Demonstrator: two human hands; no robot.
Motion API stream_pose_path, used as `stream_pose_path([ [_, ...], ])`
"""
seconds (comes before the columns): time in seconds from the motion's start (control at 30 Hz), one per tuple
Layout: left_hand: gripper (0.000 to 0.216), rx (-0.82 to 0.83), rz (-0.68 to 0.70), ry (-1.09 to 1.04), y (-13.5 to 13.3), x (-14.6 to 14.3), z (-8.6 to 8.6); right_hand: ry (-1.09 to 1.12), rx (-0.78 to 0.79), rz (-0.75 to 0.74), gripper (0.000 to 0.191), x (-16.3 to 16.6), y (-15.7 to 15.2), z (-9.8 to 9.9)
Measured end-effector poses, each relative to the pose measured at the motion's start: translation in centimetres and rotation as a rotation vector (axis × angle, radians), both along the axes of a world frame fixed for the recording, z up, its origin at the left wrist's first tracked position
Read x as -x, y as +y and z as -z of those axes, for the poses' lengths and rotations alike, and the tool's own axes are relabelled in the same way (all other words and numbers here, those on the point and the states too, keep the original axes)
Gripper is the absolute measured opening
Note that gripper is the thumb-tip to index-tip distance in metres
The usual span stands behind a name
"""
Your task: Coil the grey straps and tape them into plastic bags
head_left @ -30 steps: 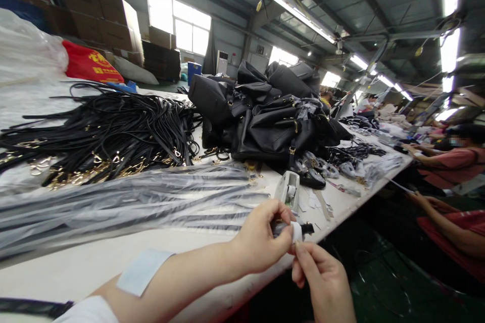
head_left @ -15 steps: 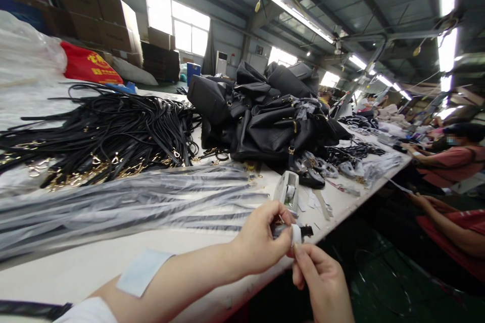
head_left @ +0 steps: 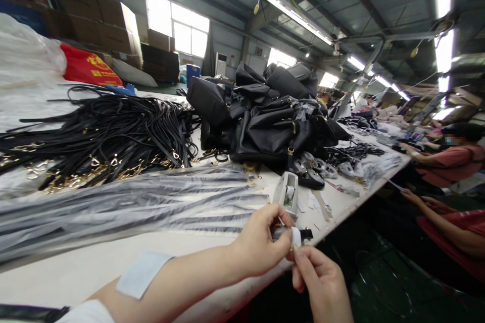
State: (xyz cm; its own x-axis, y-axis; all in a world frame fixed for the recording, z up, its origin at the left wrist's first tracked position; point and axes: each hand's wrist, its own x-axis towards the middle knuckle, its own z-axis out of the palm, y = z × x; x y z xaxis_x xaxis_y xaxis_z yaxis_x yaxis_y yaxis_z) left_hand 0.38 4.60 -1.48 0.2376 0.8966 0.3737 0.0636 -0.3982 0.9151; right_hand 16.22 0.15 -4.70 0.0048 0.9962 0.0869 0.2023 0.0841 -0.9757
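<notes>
My left hand [head_left: 263, 237] is closed around a black strap, whose short end [head_left: 306, 233] sticks out to the right over the table's front edge. A white strip [head_left: 296, 236] is wrapped around this strap beside my left thumb; whether it is paper or tape I cannot tell. At the lower edge of the strip, the thumb and finger of my right hand [head_left: 320, 275] are pinched together. Just behind the hands stands a grey tape dispenser [head_left: 285, 189] with a white roll. Most of the held strap is hidden by my left fingers.
Straps in clear plastic [head_left: 132, 202] lie left of my hands. Behind them are loose black straps [head_left: 125, 121] with gold clasps and a heap of black handbags [head_left: 265, 126]. Paper scraps [head_left: 312, 199] lie by the dispenser. Co-workers [head_left: 454, 161] sit along the right side.
My hands stay almost in place, with only a slight shift of the fingers at the white strip. A co-worker's hands at the right have moved slightly left.
</notes>
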Motion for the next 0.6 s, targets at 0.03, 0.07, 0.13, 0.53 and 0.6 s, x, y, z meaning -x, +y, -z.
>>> stream_pose_path([
  [0.03,0.011,0.010,-0.003,-0.001,0.0,0.0,0.0,0.000,-0.002,0.002,0.046,0.0,0.0,-0.1],
  [0.07,0.013,0.015,-0.015,0.006,0.0,0.1,0.0,0.001,-0.005,0.010,0.045,0.1,0.0,-0.2],
  [0.13,0.019,0.003,-0.037,0.027,0.0,0.2,-0.1,0.002,-0.009,0.039,0.043,0.3,0.0,-0.5],
  [0.53,0.025,-0.047,-0.024,0.004,-0.1,0.3,-0.6,0.025,-0.009,0.043,0.044,0.7,0.1,-1.3],
  [0.6,0.026,-0.047,-0.039,0.007,0.0,0.3,-0.7,0.014,-0.011,0.003,0.043,0.4,0.2,-1.2],
])
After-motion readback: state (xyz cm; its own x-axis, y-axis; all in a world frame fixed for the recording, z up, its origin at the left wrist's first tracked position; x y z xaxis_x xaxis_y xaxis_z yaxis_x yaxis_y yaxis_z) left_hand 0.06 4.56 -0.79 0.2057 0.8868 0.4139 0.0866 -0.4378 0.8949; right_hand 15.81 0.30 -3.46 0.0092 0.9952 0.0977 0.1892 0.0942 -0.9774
